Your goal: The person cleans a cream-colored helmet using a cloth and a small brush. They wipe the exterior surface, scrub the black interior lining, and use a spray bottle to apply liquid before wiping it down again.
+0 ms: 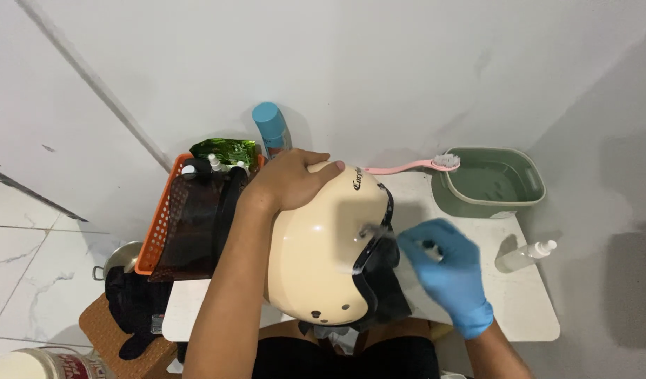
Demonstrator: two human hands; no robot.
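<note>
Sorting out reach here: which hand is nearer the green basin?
Right. The gloved right hand works at the helmet edge, below-left of the green basin; the bare left hand rests atop the helmet, farther left.

Helmet [316, 260]: cream shell, smooth, semi-gloss hard plastic; black edge trim [370, 253] at 3 o'clock looks rubbery and matt. Right hand [449, 270]: thin blue glove, smooth, rubber-like. Left hand [289, 179]: bare. Desk [519, 295]: white top, smooth, matt. Basin [490, 182] at 1 o'clock: green matt plastic. Basket [158, 231] at 9 o'clock: orange perforated plastic. Brush [414, 165]: pink plastic handle, pale bristles
</note>
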